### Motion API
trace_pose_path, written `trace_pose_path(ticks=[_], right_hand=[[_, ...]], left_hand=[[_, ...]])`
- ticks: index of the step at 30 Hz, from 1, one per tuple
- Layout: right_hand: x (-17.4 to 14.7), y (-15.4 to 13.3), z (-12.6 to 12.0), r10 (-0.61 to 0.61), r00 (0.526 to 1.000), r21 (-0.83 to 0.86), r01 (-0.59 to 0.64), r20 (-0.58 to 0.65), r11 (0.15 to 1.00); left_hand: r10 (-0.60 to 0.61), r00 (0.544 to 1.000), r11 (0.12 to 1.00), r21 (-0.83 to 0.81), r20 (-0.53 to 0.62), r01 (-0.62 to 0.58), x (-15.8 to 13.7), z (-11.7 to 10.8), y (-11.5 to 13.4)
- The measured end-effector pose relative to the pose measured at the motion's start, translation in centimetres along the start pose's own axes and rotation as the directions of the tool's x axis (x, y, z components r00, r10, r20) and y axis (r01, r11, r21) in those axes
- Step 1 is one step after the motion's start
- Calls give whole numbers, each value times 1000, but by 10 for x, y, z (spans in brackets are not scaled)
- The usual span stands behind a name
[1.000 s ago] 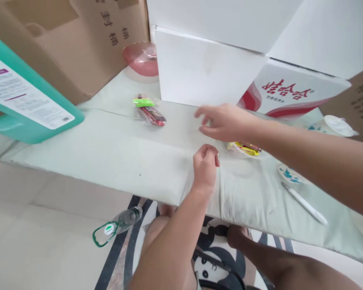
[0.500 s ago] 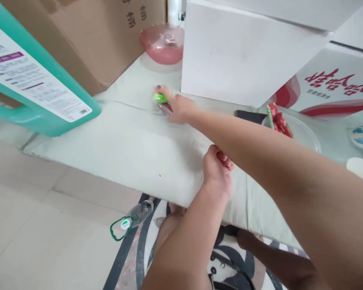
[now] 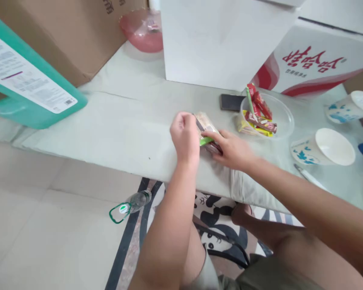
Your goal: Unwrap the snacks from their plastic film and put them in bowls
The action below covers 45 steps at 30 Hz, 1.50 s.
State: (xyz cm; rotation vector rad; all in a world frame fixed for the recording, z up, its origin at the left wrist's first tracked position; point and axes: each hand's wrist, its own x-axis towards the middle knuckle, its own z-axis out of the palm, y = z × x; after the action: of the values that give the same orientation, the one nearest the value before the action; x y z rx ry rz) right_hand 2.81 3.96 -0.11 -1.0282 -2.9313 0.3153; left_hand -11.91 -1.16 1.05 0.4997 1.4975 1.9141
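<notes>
Pinching the wrapped packet (image 3: 206, 123), apparently to steady it, right fingers (image 3: 214, 136) sit beside the tightly curled left fingers (image 3: 188, 120).

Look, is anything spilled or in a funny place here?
The green-handled clear plastic bottle looks odd: it's down on the pale tiled floor, seemingly on its side, where it could get kicked. There's also a tiny dark speck on the smooth pale green tablecloth. I can't see any spill.
</notes>
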Motion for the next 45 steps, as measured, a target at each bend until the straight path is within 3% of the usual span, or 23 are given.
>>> trace_pose_path(ticks=[3,7,9,11,14,16,19,20,22,25,27,29,31,33,35,37,39,41,42,43,44,45], right_hand=[[-62,16,12,-37,997,46,40,-74,998],[-119,36,22,-18,990,148,39,-139,988],[-135,42,24,25,987,207,8,-157,978],[-145,48,25,76,977,286,-16,-200,958],[-150,58,28,155,949,388,-39,-273,921],[-149,66,31,156,936,419,-10,-316,908],[-145,76,35,151,915,444,33,-373,895],[-144,79,35,159,910,454,35,-383,890],[-143,83,36,168,907,471,38,-387,881],[-147,86,35,182,909,494,30,-376,869],[-153,88,34,206,907,513,13,-366,858],[-160,90,32,243,905,548,-13,-348,836],[-168,93,28,306,897,608,-54,-318,792],[-174,96,22,408,869,684,-117,-281,720],[-178,97,17,535,817,770,-193,-217,608],[-179,98,15,644,757,868,-237,-116,436],[-177,98,17,691,723,957,-201,1,210],[-173,95,21,673,736,995,-97,73,-1],[-171,92,24,654,752,996,-45,85,-78],[-170,89,26,633,769,992,-10,89,-128],[-168,85,27,616,783,989,8,86,-149],[-167,82,27,597,799,990,9,78,-141]], left_hand=[[-15,961,942,326,275,-79,-14,14,-12],[-124,848,799,558,515,-222,-37,33,-28],[-186,814,742,621,550,-251,-43,39,-34],[-195,826,678,681,529,-276,-45,43,-39],[-95,842,573,721,531,-390,-46,44,-43],[-49,753,484,675,656,-556,-48,42,-42],[-146,513,366,528,846,-767,-53,39,-37],[-177,458,348,491,871,-799,-53,38,-35],[-172,413,362,448,894,-818,-53,37,-32],[-65,419,480,397,906,-782,-50,35,-32],[15,482,575,387,876,-721,-48,33,-36],[113,619,694,384,777,-609,-42,30,-41],[177,788,827,345,590,-444,-32,28,-47],[129,917,915,311,378,-257,-17,26,-50],[-1,986,928,368,165,-60,-3,26,-48],[-19,999,880,473,-50,41,4,26,-42],[189,974,824,560,-128,-86,-3,29,-37],[402,915,756,549,40,-356,-25,35,-37],[415,892,759,472,180,-448,-40,40,-40],[259,901,842,375,350,-387,-56,45,-45],[68,870,918,310,489,-246,-72,51,-50],[-95,792,950,291,604,-108,-85,57,-56]])
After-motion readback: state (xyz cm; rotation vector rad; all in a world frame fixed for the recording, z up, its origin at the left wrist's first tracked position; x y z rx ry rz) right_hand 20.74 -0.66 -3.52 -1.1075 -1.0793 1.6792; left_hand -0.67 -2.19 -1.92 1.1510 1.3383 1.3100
